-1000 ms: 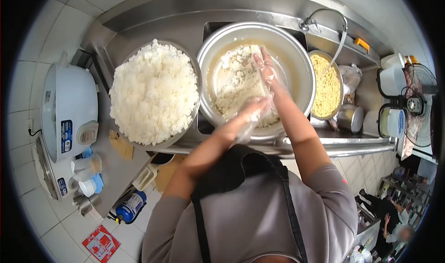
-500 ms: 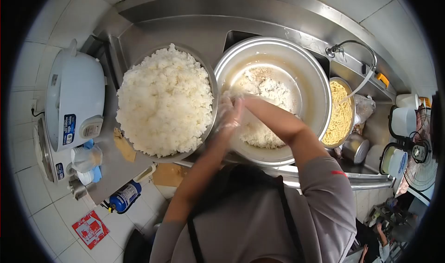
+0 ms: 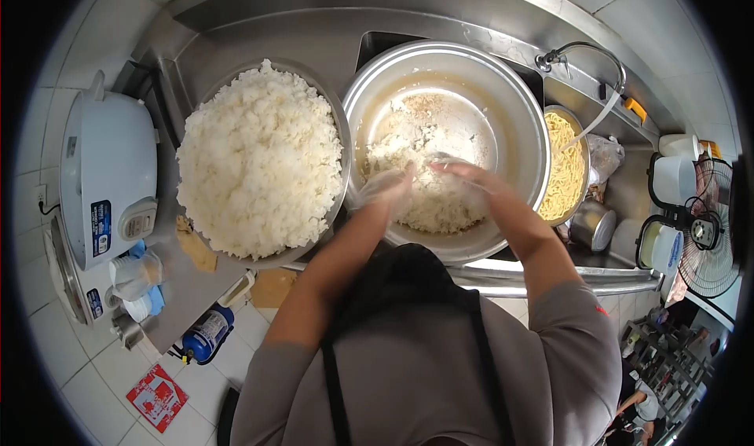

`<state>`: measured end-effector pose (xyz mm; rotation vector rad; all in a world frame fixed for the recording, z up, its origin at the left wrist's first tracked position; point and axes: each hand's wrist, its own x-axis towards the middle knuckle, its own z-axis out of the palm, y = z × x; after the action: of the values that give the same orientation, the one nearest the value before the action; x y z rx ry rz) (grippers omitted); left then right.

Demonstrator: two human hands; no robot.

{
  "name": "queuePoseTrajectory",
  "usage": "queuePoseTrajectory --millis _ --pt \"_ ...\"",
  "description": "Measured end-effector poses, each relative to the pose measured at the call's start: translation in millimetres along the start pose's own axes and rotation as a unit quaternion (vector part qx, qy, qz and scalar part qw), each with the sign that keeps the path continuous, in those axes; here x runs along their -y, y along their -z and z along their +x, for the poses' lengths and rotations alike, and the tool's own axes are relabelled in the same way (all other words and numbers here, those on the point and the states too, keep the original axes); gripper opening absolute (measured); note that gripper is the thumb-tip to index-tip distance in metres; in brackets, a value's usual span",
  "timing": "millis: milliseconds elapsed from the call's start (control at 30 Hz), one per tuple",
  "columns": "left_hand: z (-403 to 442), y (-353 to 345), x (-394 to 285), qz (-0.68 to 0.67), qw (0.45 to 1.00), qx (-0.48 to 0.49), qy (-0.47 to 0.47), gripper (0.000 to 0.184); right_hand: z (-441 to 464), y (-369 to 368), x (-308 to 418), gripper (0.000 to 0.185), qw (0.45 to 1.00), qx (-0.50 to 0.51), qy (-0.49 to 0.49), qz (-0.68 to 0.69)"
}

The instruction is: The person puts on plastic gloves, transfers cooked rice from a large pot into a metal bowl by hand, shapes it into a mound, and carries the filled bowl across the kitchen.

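Observation:
A large metal pot [image 3: 522,104] holds loose white rice [image 3: 440,202] on its bottom. My left hand [image 3: 390,188], in a clear plastic glove, is over the left part of this rice, its fingers partly blurred. My right hand [image 3: 463,172], gloved too, reaches in from the right with its fingers toward the left one. Whether either hand holds rice cannot be made out. Left of the pot stands a wide metal bowl [image 3: 343,135] heaped with white rice [image 3: 259,163].
Right of the pot are a bowl of yellow noodles [image 3: 562,163], a faucet [image 3: 585,47], a small metal pot [image 3: 593,224] and a fan [image 3: 709,226]. A large rice cooker [image 3: 114,171] stands at the left. Another person [image 3: 640,407] is at the lower right.
Both hands were together over the pot's left rim half a second ago. Now they are over the rice in the pot, the right one moved back to the right. The camera view has shifted.

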<state>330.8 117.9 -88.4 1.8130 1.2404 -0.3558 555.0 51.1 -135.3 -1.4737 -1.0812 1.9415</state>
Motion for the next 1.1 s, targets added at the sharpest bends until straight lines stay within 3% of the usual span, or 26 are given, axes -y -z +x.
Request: queuePoseTrajectory --millis 33,100,167,233,300,333,367,400,467,533,600,633,733,833,900,1000,1033,1100 --pt "-14 14 -19 0.030 0.999 0.011 0.041 0.067 5 -14 -4 0.066 0.994 -0.024 -0.041 0.103" --pt "0 -2 -3 -0.140 0.988 0.057 0.042 0.068 20 -46 -17 0.062 0.941 -0.072 -0.121 0.309" --pt "37 -25 24 -0.306 0.947 0.095 0.036 0.071 26 -67 9 0.060 0.938 -0.117 -0.073 0.318" --pt "58 -41 41 -0.443 0.887 0.121 0.047 0.074 30 -88 -30 0.063 0.919 -0.165 0.103 0.342" --pt "71 -52 37 -0.538 0.831 0.113 0.086 0.075 57 -71 -33 0.064 0.921 -0.155 -0.045 0.355" --pt "62 -45 28 -0.512 0.850 0.090 0.082 0.074 63 -66 -26 0.065 0.913 -0.149 -0.120 0.360" --pt "54 -37 19 -0.484 0.869 0.066 0.078 0.073 61 -64 -24 0.064 0.894 -0.141 -0.097 0.415" --pt "20 -2 -14 -0.387 0.921 0.029 0.041 0.072 49 -59 -11 0.062 0.871 -0.132 -0.073 0.467" --pt "-2 13 -33 -0.340 0.938 -0.037 -0.060 0.072 8 -56 31 0.061 0.851 -0.150 0.011 0.504" --pt "-33 22 -54 -0.422 0.890 -0.062 -0.163 0.066 -40 -62 74 0.061 0.849 -0.200 0.129 0.471" --pt "-99 60 -95 -0.477 0.841 -0.050 -0.250 0.053 -59 -65 91 0.059 0.806 -0.176 0.171 0.538" --pt "-93 44 -94 -0.529 0.790 -0.045 -0.306 0.059 -68 -69 101 0.058 0.783 -0.163 0.190 0.570" --pt "-96 47 -102 -0.771 0.576 0.105 -0.250 0.061 -94 -98 139 0.057 0.773 -0.190 0.286 0.534" --pt "-58 6 -113 -0.742 0.622 -0.032 -0.249 0.059 -80 -110 123 0.054 0.723 -0.299 0.347 0.518" --pt "-55 7 -115 -0.714 0.645 -0.056 -0.267 0.058 -54 -90 86 0.054 0.703 -0.384 0.378 0.464" --pt "-64 21 -128 -0.718 0.620 -0.042 -0.313 0.056 -57 -92 92 0.054 0.685 -0.509 0.358 0.378" --pt "-76 27 -135 -0.671 0.649 -0.090 -0.346 0.057 -65 -96 104 0.054 0.664 -0.525 0.386 0.367" --pt "-82 38 -144 -0.639 0.650 -0.108 -0.396 0.057 -57 -81 98 0.051 0.642 -0.494 0.458 0.367"
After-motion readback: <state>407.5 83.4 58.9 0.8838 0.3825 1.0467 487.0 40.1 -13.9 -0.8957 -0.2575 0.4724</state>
